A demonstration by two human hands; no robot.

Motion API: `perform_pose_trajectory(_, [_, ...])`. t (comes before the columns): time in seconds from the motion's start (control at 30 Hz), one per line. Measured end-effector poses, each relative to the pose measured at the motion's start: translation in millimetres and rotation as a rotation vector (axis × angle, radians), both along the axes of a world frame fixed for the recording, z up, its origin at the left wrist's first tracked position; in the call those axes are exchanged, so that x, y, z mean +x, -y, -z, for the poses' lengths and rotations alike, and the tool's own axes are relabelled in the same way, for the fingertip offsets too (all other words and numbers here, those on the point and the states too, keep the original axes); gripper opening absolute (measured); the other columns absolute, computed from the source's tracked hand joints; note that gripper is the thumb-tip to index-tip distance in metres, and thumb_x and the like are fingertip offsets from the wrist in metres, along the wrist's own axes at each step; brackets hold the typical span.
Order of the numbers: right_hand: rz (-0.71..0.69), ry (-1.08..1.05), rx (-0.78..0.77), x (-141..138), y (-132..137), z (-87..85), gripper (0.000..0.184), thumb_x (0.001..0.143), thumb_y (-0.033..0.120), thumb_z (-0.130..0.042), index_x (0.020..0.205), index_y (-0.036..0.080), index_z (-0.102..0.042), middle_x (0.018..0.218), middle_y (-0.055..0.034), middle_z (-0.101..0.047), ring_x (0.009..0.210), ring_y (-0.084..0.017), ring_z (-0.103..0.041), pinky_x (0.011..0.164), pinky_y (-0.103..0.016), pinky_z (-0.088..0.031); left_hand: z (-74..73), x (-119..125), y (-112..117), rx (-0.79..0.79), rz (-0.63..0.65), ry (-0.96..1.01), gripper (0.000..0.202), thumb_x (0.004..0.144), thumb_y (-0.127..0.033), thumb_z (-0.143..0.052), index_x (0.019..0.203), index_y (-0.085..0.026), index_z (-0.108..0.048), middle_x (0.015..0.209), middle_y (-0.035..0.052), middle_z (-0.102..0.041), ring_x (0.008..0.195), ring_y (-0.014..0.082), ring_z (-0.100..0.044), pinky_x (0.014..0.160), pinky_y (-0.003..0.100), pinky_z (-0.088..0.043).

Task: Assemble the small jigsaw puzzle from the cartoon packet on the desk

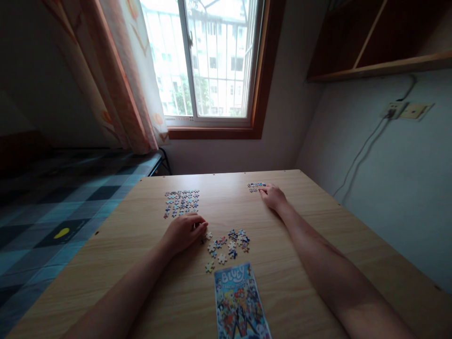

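Note:
My right hand (pixel 272 196) reaches to the far side of the table, thumb and fingertips pinched at the edge of a small grouping of puzzle pieces (pixel 254 185). The piece at the fingertips is mostly hidden. My left hand (pixel 186 230) rests on the tabletop with loosely bent fingers, a gap showing between them, and nothing visible in it. Just right of it lies a loose pile of jigsaw pieces (pixel 231 245), some showing pale backs, others coloured. Beyond the left hand, several puzzle pieces (pixel 182 201) are laid out in rows, spaced apart.
A blue picture sheet (pixel 240 301) lettered "BLUEY" lies at the near middle of the wooden table (pixel 296 292). To the left stands a bed with a checked cover (pixel 88 197). A window (pixel 219 61) is ahead, and a power cord (pixel 363 146) hangs on the right wall.

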State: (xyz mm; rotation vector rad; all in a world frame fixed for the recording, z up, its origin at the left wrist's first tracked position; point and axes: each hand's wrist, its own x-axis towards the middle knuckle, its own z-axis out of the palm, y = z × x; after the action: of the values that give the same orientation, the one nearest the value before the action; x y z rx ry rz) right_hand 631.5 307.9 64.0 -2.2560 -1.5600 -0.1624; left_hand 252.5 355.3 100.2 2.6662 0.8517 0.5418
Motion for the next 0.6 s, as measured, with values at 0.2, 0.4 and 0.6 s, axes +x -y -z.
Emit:
perform_pose_trajectory(0.2, [-0.013, -0.017, -0.004, 0.1, -2.6, 1.8, 0.032, 0.096, 0.033, -0.05, 0.117, 0.026, -0.074, 0.11, -0.0089, -0.067, 0.107, -0.021, -0.06, 0.096, -0.029, -0.044, -2.3, 1.1, 1.8, -0.009, -0.008, -0.014, 0.032, 0.092, -0.039, -0.048, 0.077, -0.022, -0.071, 0.083, 0.0041, -0.069, 0.077, 0.017, -0.062, 0.069, 0.026, -0.044])
perform_pose_trajectory(0.4, [-0.017, -0.039, 0.018, 2.6, -3.2, 2.6, 0.035, 0.098, 0.032, -0.047, 0.12, 0.024, -0.073, 0.113, -0.0072, -0.068, 0.106, -0.019, -0.061, 0.094, -0.025, -0.045, -1.4, 0.5, 1.1, 0.005, -0.008, -0.016, 0.032, 0.092, -0.037, -0.047, 0.077, -0.022, -0.071, 0.082, 0.0038, -0.069, 0.077, 0.0173, -0.062, 0.07, 0.028, -0.044])
perform_pose_trajectory(0.6, [-0.011, -0.038, 0.008, 1.8, -4.2, 3.4, 0.033, 0.096, 0.03, -0.049, 0.117, 0.024, -0.074, 0.113, -0.0076, -0.069, 0.106, -0.019, -0.061, 0.094, -0.026, -0.045, -0.6, 0.4, 0.0, -0.006, -0.013, -0.021, 0.031, 0.093, -0.037, -0.048, 0.077, -0.022, -0.07, 0.084, 0.0037, -0.069, 0.079, 0.0176, -0.062, 0.071, 0.027, -0.043])
